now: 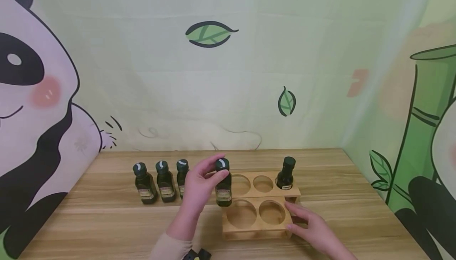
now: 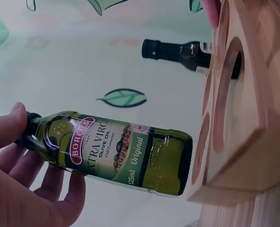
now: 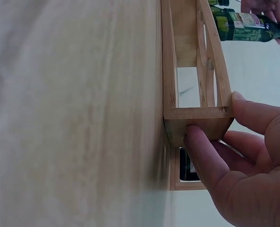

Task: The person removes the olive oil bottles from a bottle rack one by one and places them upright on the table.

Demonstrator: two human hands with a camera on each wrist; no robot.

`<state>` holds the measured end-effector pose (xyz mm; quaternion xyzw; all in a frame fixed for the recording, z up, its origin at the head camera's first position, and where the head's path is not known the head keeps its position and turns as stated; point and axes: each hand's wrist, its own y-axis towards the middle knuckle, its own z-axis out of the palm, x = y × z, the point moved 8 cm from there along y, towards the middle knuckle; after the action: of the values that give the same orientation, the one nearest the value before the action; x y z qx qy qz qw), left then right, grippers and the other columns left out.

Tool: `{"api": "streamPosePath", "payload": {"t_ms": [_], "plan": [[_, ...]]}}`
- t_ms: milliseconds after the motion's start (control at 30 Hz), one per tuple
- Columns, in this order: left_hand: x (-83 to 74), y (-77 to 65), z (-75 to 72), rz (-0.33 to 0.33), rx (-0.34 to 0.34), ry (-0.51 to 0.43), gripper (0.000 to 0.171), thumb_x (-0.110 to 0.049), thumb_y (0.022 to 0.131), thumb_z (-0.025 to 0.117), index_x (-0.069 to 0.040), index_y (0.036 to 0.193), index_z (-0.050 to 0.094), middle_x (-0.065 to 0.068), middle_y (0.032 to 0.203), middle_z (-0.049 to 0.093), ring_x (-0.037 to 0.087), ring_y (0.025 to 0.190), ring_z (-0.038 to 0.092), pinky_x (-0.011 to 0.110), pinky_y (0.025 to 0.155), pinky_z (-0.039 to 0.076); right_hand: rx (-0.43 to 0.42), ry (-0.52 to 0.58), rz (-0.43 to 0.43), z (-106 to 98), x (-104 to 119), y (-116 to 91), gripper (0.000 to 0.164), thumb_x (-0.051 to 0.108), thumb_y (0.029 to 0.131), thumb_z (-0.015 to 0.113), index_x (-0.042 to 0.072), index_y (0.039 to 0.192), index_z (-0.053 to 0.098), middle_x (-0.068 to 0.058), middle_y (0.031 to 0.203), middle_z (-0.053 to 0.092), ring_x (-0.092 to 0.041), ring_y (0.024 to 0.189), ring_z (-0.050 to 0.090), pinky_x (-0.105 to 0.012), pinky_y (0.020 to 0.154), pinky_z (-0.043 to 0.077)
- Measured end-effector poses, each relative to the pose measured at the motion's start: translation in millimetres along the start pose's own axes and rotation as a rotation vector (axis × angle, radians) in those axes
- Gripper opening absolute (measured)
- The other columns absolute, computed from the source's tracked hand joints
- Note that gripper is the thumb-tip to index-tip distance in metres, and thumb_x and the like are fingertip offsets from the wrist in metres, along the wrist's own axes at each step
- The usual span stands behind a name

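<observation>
A green glass olive oil bottle (image 2: 116, 151) hangs upright in my left hand (image 1: 199, 185), which grips it by the dark cap and neck. Its base is just above the left part of a two-tier wooden rack (image 1: 258, 232) with round holes. At the rack's right end, my right hand (image 1: 313, 228) holds the lower tier, its fingertips (image 3: 196, 137) against the end panel. Another dark bottle (image 1: 285, 175) stands in the right hole of the upper tier. The other holes in view are empty.
To the left on the wooden table (image 1: 107, 220) stand more capped bottles in a row: one at the far left (image 1: 145, 185), one in the middle (image 1: 166, 183), and one (image 1: 181, 173) partly hidden by my left hand. Behind rises a printed cloth backdrop (image 1: 160, 74).
</observation>
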<state>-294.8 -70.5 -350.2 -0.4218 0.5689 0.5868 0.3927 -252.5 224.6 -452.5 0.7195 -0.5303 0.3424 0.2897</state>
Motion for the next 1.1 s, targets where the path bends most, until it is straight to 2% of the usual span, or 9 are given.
{"api": "streamPosePath", "payload": {"t_ms": [333, 633, 933, 1100], "plan": [[2.2, -2.4, -30.4, -0.014, -0.065, 0.05, 0.04, -0.003, 0.084, 0.077, -0.008, 0.123, 0.07, 0.01, 0.11, 0.072, 0.012, 0.101, 0.066, 0.038, 0.091, 0.052, -0.019, -0.004, 0.004, -1.0, 1.5, -1.1, 0.061, 0.022, 0.089, 0.075, -0.001, 0.141, 0.052, -0.022, 0.145, 0.048, -0.032, 0.119, 0.058, -0.044, 0.102, 0.043], [10.5, -5.2, -53.2, -0.064, -0.094, 0.111, 0.038, -0.004, 0.086, 0.076, -0.007, 0.124, 0.069, 0.013, 0.114, 0.071, 0.01, 0.103, 0.065, 0.023, 0.086, 0.052, -0.011, -0.012, -0.005, -1.0, 3.2, -0.9, 0.061, 0.022, 0.089, 0.075, -0.003, 0.14, 0.052, -0.025, 0.144, 0.047, -0.033, 0.116, 0.06, -0.046, 0.1, 0.046], [21.0, -10.4, -70.9, -0.115, -0.092, 0.217, 0.04, -0.009, 0.087, 0.077, -0.01, 0.126, 0.068, 0.011, 0.116, 0.07, 0.019, 0.109, 0.064, 0.032, 0.09, 0.05, 0.002, -0.004, -0.003, -0.5, 1.5, -0.1, 0.062, 0.022, 0.089, 0.075, -0.002, 0.141, 0.051, -0.025, 0.145, 0.047, -0.032, 0.114, 0.061, -0.042, 0.097, 0.048], [26.7, -11.7, -79.6, -0.137, -0.101, 0.251, 0.039, -0.009, 0.086, 0.078, -0.011, 0.124, 0.069, 0.01, 0.115, 0.071, 0.018, 0.108, 0.064, 0.028, 0.086, 0.05, 0.003, -0.002, 0.004, -0.7, 1.2, -0.1, 0.062, 0.022, 0.089, 0.075, -0.003, 0.141, 0.051, -0.026, 0.145, 0.046, -0.032, 0.115, 0.06, -0.044, 0.097, 0.048]]}}
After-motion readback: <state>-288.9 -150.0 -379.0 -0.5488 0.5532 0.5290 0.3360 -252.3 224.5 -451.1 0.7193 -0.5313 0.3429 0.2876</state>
